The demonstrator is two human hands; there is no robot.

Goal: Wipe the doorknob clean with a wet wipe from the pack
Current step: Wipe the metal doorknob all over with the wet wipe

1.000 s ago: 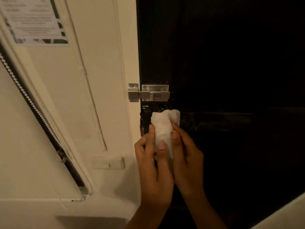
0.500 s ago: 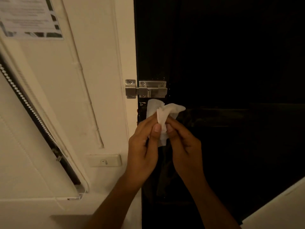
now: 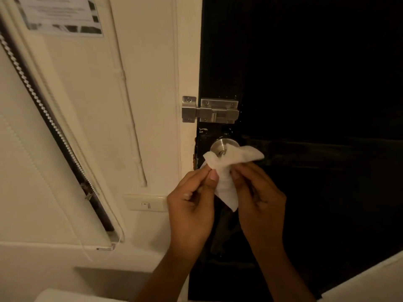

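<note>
A white wipe [image 3: 226, 171] is pinched between both hands, left hand [image 3: 192, 205] and right hand [image 3: 259, 201] fingers clamped on it, held just in front of the steel doorknob [image 3: 220, 146] on the dark door [image 3: 305, 83], under the bolt latch [image 3: 210, 111].

Both hands [image 3: 224, 203] bare, no gloves, rings or watch afaict. Forearms bare too, no sleeves showing. Short trimmed nails, no polish, left thumbnail facing cam.

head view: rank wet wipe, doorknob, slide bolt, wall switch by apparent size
1. wet wipe, though it is nearer the camera
2. slide bolt
3. wall switch, close to the bolt, unsure
4. doorknob, partly covered by the wipe
</note>
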